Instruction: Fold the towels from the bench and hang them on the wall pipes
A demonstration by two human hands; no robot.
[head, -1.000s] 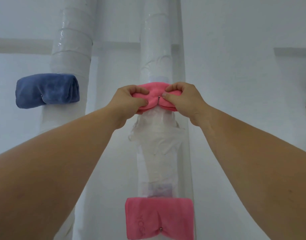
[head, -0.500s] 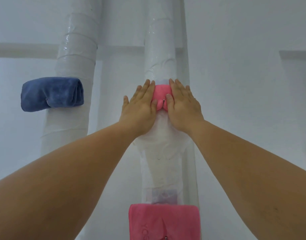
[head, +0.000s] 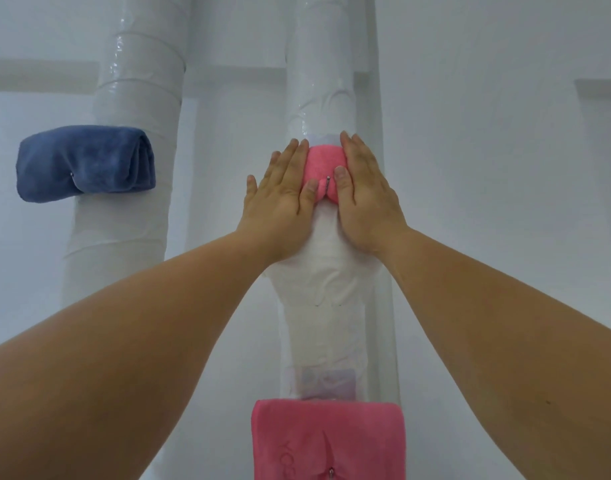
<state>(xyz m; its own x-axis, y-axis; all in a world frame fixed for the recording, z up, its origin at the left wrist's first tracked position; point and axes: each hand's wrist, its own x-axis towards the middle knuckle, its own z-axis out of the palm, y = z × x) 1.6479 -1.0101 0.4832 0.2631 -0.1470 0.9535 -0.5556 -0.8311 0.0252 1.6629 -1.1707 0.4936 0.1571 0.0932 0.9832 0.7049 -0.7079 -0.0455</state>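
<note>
Head view: the person faces two white wrapped wall pipes, both arms stretched forward. The left hand and the right hand lie flat against the centre pipe, fingers straight and close together, gripping nothing; they press on either side of a folded pink towel that sits against the pipe between them. Only a narrow strip of this towel shows, and a small metal hook pokes out through its lower middle, between the two thumbs.

Lower on the same pipe a second pink towel hangs folded, a similar metal tip showing at its lower edge. On the left pipe a folded blue towel hangs well apart from the hands.

Judged from this, three towels are up – two finished and the third being smoothed flat onto its hook, so that step looks nearly done. The bench is out of view, so whether more towels wait there to be folded cannot be told – if any do, they are what is left
</note>
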